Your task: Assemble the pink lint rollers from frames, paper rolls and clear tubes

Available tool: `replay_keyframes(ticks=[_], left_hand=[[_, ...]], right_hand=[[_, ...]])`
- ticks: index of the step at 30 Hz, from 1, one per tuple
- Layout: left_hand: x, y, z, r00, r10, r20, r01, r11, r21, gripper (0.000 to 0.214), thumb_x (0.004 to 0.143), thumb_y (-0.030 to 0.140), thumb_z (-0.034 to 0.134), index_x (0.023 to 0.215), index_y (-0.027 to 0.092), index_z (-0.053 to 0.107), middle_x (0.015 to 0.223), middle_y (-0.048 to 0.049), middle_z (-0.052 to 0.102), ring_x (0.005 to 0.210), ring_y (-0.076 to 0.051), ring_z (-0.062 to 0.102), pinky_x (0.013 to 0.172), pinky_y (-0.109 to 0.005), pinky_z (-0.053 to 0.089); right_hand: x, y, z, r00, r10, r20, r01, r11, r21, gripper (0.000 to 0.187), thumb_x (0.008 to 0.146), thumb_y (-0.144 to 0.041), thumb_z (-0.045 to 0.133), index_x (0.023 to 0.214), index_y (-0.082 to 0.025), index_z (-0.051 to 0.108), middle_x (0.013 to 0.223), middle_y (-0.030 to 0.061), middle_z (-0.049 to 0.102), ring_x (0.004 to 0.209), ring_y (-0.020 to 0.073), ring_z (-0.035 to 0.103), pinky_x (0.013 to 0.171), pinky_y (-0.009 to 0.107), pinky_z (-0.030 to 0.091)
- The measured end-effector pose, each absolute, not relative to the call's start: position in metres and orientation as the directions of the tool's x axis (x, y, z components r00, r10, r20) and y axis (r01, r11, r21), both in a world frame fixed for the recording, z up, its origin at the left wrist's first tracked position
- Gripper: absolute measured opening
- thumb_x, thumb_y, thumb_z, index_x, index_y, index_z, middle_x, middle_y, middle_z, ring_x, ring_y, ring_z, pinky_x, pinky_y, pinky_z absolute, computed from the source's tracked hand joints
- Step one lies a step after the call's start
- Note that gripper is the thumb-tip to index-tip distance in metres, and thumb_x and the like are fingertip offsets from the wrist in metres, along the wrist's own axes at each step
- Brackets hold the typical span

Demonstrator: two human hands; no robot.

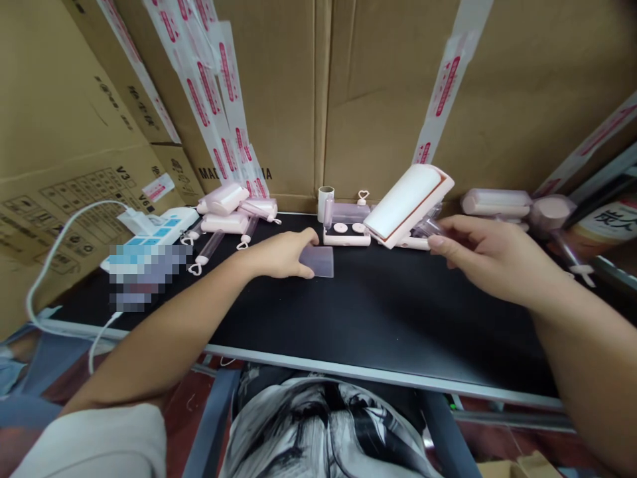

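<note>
Tabletop (398, 318) smooth, matt — cardboard (271, 86) behind, glossy tape (448, 86) — translucent piece (323, 261) seemingly plastic.

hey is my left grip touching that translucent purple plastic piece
Touching. In the head view, the left grip holds the translucent purple plastic piece between thumb and fingers.

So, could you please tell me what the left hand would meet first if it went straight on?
Probably the pink tray, just beyond the left hand and its clear cover, though depth is hard to judge.

Tabletop (388, 312) open between hands (281, 253); cardboard (taped) (383, 113) bars rear.
</note>
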State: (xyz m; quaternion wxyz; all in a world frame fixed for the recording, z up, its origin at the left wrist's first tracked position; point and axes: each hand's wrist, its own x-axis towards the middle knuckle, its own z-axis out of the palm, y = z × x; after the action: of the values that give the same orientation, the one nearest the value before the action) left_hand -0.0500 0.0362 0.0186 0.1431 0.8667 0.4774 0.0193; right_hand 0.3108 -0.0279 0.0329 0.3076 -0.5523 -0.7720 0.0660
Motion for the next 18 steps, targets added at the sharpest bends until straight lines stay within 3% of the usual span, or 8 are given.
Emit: replay_keyframes(ticks=[4, 6, 12, 18], left_hand=[[-0.014, 0.031, 0.004, 0.673, 0.740, 0.026, 0.713, -0.657, 0.244, 0.061, 0.086, 0.047, 0.075, 0.138, 0.017, 0.062, 0.140, -0.0141, 0.068, 0.121, -0.031, 0.067, 0.101, -0.040, 0.049], [0.002, 0.032, -0.003, 0.705, 0.704, 0.088, 0.687, -0.708, 0.162, 0.058, 0.091, 0.047, 0.072, 0.139, 0.017, 0.063, 0.143, -0.0155, 0.066, 0.128, -0.034, 0.062, 0.107, -0.046, 0.046], [0.027, 0.043, -0.014, 0.730, 0.651, 0.209, 0.674, -0.736, -0.059, 0.056, 0.090, 0.047, 0.073, 0.135, 0.014, 0.068, 0.137, -0.0194, 0.063, 0.125, -0.038, 0.056, 0.102, -0.049, 0.042], [0.029, 0.057, -0.018, 0.704, 0.671, 0.233, 0.693, -0.721, -0.018, 0.059, 0.088, 0.048, 0.076, 0.136, 0.015, 0.068, 0.138, -0.0182, 0.062, 0.125, -0.038, 0.055, 0.103, -0.049, 0.040]], right_hand=[[0.313, -0.024, 0.037, -0.079, 0.918, 0.388, 0.817, 0.282, -0.503, 0.037, 0.096, -0.055, 0.061, 0.091, -0.020, 0.069, 0.062, 0.0003, 0.064, 0.052, 0.0154, 0.053, 0.052, 0.030, 0.037], [0.316, -0.021, 0.038, -0.026, 0.909, 0.417, 0.808, 0.265, -0.527, 0.033, 0.095, -0.052, 0.062, 0.092, -0.020, 0.069, 0.062, 0.0012, 0.065, 0.053, 0.0159, 0.055, 0.053, 0.030, 0.038], [0.321, -0.014, 0.039, 0.011, 0.902, 0.432, 0.780, 0.263, -0.567, 0.028, 0.095, -0.046, 0.062, 0.089, -0.019, 0.069, 0.060, 0.0021, 0.064, 0.051, 0.0151, 0.053, 0.051, 0.029, 0.035], [0.321, -0.010, 0.032, -0.034, 0.904, 0.426, 0.782, 0.289, -0.552, 0.033, 0.095, -0.050, 0.063, 0.094, -0.019, 0.070, 0.062, 0.0012, 0.065, 0.055, 0.0156, 0.057, 0.055, 0.029, 0.039]])
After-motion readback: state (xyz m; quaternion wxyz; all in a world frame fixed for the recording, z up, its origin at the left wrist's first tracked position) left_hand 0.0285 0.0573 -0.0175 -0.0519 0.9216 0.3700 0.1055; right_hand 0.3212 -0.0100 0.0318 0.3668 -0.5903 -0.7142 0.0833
